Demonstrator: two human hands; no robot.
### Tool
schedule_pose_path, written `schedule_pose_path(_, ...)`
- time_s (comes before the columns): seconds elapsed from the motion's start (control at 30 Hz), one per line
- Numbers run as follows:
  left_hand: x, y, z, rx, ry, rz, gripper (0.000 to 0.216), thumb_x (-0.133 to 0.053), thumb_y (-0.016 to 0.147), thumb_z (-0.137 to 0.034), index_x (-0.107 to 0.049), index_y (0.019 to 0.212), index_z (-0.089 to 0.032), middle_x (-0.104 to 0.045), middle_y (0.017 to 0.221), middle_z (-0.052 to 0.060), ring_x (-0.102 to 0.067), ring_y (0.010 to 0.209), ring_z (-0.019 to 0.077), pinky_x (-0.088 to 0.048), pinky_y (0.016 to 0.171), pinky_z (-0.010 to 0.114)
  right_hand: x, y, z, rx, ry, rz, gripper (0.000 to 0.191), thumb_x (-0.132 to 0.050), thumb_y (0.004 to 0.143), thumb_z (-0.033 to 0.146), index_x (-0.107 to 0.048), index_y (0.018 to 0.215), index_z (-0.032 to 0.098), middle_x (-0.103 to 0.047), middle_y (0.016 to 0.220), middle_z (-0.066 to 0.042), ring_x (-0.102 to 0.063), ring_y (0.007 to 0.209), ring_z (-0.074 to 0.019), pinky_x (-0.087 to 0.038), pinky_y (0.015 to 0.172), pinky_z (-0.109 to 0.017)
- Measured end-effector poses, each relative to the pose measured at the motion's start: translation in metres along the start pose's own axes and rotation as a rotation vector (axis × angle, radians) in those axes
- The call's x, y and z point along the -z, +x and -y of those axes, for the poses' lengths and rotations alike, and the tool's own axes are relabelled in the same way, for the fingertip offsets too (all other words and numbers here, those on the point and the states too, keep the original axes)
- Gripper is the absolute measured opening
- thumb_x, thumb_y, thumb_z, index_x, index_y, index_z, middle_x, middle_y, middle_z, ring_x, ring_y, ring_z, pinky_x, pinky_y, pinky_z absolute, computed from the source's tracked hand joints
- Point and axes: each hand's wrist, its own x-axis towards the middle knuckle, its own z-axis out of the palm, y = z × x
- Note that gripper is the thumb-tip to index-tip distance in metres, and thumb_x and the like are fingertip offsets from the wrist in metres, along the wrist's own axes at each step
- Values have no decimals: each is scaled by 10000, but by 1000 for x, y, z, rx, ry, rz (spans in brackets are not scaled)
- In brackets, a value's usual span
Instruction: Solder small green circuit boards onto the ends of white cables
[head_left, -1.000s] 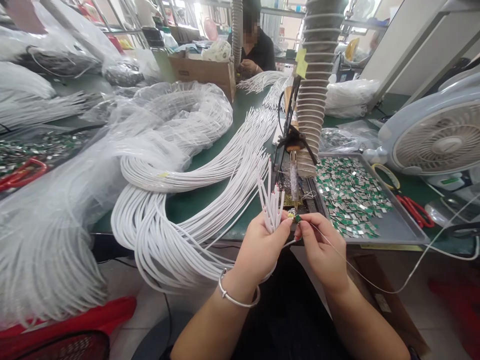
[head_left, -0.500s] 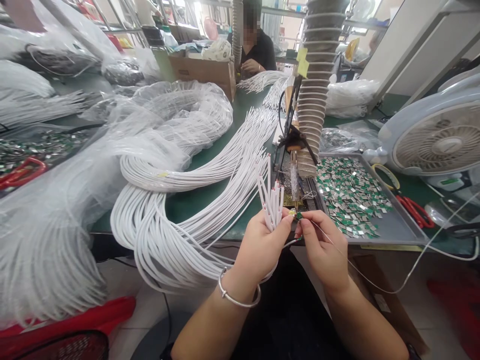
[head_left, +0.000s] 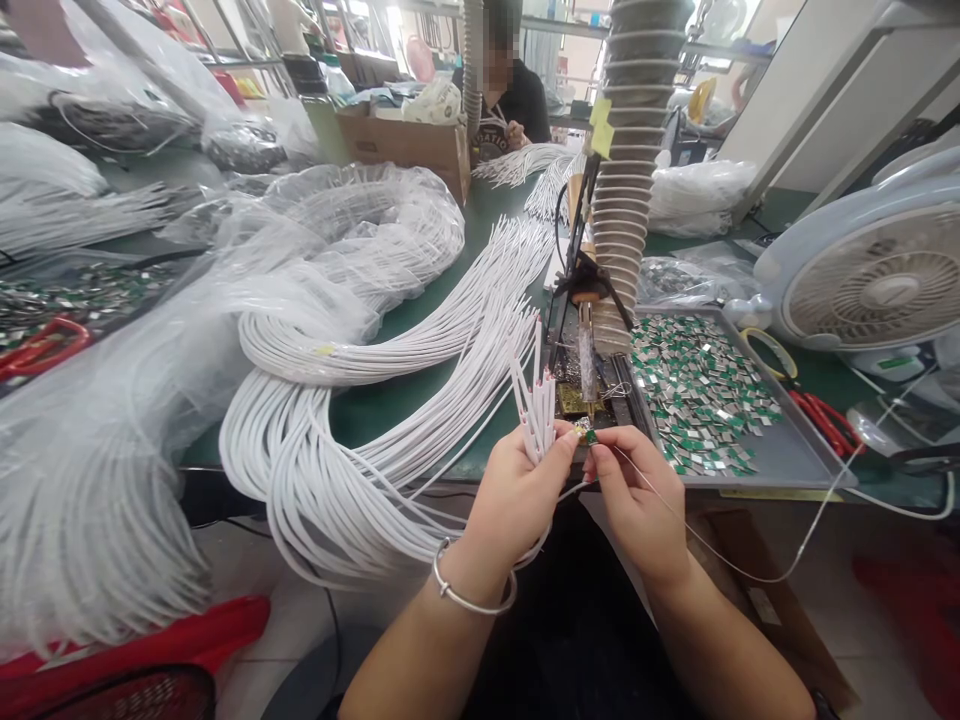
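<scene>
My left hand (head_left: 517,490) is closed round a bunch of white cable ends (head_left: 536,405) that stick up from the fist. My right hand (head_left: 634,495) pinches a small green circuit board (head_left: 589,435) right beside the left thumb, and a thin wire (head_left: 750,575) trails from it to the right. Both hands hover at the table's front edge, just before a soldering fixture (head_left: 581,375). The cables loop down from a large white bundle (head_left: 360,400) on the green table.
A grey tray (head_left: 795,455) of several small green boards lies to the right, with red scissors (head_left: 821,415) and a white fan (head_left: 874,270) beyond. A ribbed extraction hose (head_left: 630,150) hangs above the fixture. Bagged cables fill the left side. Another person sits at the far end.
My hands have shifted slightly and the view has drifted a little; the grips are the same. The person at the far end has moved their hands.
</scene>
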Motion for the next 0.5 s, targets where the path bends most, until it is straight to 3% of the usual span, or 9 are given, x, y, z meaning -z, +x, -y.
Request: schedule_pose_path(0.5, -5, 0, -8, -31, 41, -35, 236, -629, 756, -363, -637, 773, -128, -435, 536, -44, -358, 481, 75, -330, 470, 209, 2, 3, 1, 7, -8, -15, 91, -511, 872, 219, -576, 935, 214, -579, 735, 7, -574, 605, -104, -505, 582, -236)
